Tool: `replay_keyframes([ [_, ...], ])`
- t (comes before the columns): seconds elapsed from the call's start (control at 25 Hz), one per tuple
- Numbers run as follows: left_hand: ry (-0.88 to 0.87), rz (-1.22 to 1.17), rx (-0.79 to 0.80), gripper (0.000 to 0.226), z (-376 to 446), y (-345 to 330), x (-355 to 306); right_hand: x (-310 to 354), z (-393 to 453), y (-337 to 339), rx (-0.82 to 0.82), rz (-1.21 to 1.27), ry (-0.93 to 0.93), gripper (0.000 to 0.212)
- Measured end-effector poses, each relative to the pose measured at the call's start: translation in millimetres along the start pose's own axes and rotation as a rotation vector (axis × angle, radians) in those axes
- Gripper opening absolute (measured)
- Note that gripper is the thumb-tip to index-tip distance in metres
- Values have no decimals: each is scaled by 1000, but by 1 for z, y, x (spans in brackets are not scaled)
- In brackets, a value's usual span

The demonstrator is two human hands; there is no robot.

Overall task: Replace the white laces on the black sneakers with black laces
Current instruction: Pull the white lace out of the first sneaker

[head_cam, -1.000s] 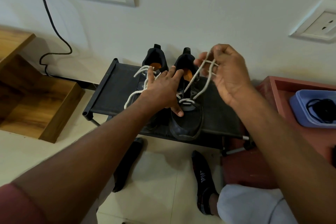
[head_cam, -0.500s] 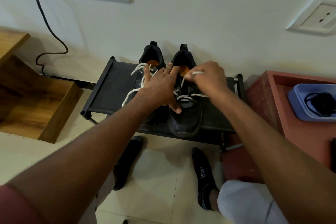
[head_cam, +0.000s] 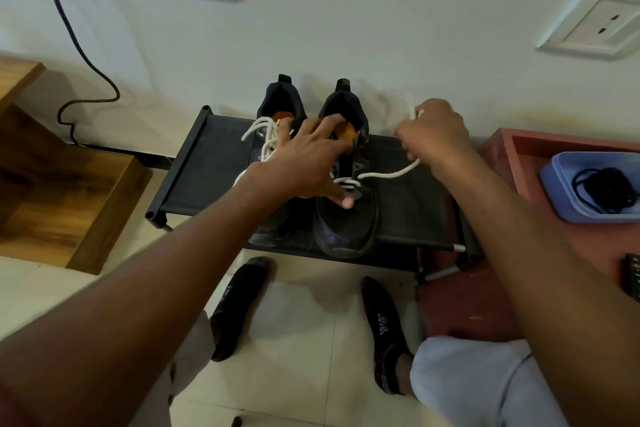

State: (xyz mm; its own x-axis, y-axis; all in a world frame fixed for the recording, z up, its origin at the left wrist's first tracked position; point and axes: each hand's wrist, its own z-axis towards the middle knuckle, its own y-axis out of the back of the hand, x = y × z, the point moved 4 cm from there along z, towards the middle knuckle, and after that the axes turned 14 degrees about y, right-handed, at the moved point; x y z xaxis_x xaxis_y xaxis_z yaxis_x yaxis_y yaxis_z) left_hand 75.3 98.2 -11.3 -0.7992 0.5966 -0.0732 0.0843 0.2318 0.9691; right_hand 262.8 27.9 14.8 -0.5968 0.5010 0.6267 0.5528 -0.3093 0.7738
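Observation:
Two black sneakers stand side by side on a low black rack (head_cam: 207, 163), toes toward me. My left hand (head_cam: 304, 160) lies spread over both, fingers straight, thumb pressing the right sneaker (head_cam: 346, 222) near its lowest eyelets. My right hand (head_cam: 433, 135) grips that sneaker's white lace (head_cam: 384, 175), which runs taut from the lower eyelets out to the right. The left sneaker (head_cam: 280, 101) is mostly hidden under my left hand; its loose white lace (head_cam: 263, 139) shows beside my fingers. Black laces (head_cam: 604, 189) lie coiled in a blue tray (head_cam: 561, 191).
The blue tray sits on a red-brown table (head_cam: 505, 156) at the right. A wooden box (head_cam: 69, 205) stands on the floor at the left. A black cable (head_cam: 83, 56) hangs down the wall from a socket. My socked feet (head_cam: 384, 326) rest on the tiled floor below the rack.
My right hand dropped from a raised pull to the sneaker's tongue, then moved out to the right, drawing the white lace sideways through the eyelets. My left hand stayed pressed on the sneakers.

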Motion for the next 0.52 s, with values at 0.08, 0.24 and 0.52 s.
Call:
replay_keyframes([
  [0.08, 6, -6, -62, 68, -2, 5, -7, -4, -7, -6, 278, -395, 51, 51],
  [0.24, 16, -28, -106, 44, -3, 10, -13, 17, -25, -15, 510, -387, 380, 111],
  [0.52, -55, -300, -177, 7, 6, 1, -10, 14, -35, -52, 679, -385, 410, 136],
])
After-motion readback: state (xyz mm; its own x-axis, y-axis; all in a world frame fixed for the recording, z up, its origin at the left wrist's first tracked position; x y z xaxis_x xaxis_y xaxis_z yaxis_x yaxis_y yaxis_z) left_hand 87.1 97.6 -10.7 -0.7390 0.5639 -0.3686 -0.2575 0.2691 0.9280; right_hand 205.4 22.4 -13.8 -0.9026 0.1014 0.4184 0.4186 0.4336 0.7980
